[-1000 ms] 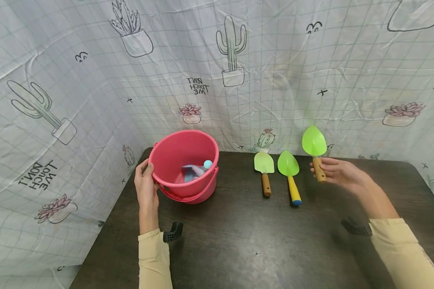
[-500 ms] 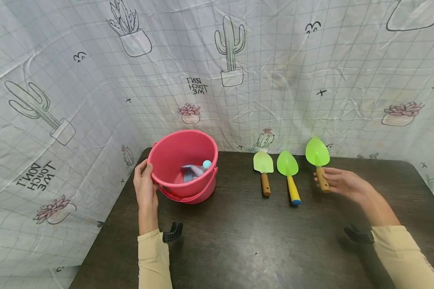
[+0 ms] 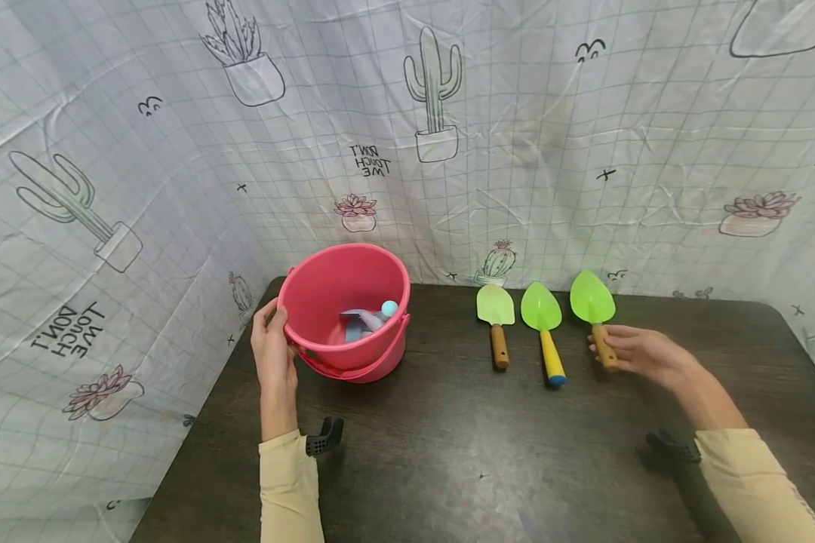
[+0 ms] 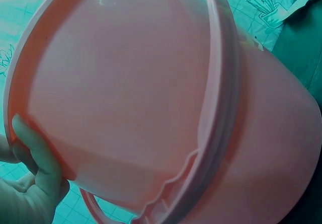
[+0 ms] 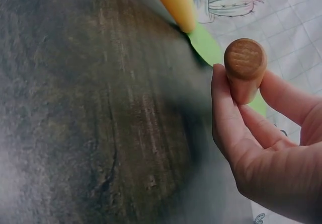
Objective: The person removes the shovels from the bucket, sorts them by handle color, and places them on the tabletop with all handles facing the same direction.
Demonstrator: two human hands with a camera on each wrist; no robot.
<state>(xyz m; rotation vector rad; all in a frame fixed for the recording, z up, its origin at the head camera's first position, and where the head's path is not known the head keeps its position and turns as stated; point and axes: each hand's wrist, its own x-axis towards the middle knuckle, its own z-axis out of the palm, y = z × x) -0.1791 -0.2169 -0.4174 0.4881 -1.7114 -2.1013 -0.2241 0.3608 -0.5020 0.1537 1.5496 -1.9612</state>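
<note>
My left hand [image 3: 272, 347] grips the rim of a pink bucket [image 3: 380, 366] on its left side, thumb over the inside wall. The bucket tilts toward me, and several small toy-like pieces, among them one with a light blue ball end [image 3: 389, 308], lie inside. On the right, my right hand [image 3: 648, 353] pinches the brown wooden handle of a green hand trowel [image 3: 592, 299]. In the right wrist view the handle's round end [image 5: 245, 59] points at the camera between thumb and fingers. Whether the trowel's blade touches the table cannot be told.
Left of the held trowel lie a green trowel with a yellow handle [image 3: 552, 357] and a pale green trowel with a brown handle [image 3: 499, 345], side by side on the dark wooden table [image 3: 448, 452]. A cactus-print curtain [image 3: 516, 151] hangs behind the table.
My right hand has lowered the trowel toward the table, beside the two lying trowels. The left hand and the bucket have stayed put.
</note>
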